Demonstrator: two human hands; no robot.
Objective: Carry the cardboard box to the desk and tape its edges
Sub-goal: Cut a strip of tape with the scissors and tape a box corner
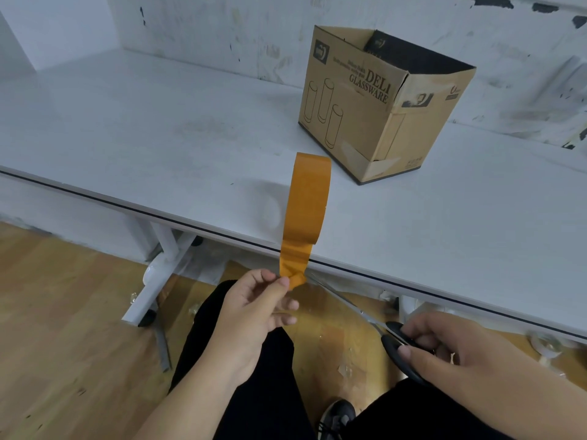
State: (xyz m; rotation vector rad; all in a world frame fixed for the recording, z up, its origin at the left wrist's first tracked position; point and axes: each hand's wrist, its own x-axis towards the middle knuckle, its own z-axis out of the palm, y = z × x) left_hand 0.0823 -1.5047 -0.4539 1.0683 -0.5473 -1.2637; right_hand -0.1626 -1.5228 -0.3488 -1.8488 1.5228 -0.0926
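The left hand (pixel 254 308) pinches the crumpled bottom end of an orange tape strip (pixel 306 214), which stands up over the worktop (pixel 158 138) edge. It could flop over and stick to itself. The right hand (pixel 451 347) has its grip closed on the scissors (pixel 381 325), blades near the tape. The cardboard box (pixel 378 103) sits open on the worktop, well apart.

Under me runs the wooden floor (pixel 63 312), littered with scraps. My black trousers (pixel 254 392) and one dark shoe (pixel 336 417) show below. Ahead stands a white wall (pixel 222 27) (its paint badly scuffed and flaking).
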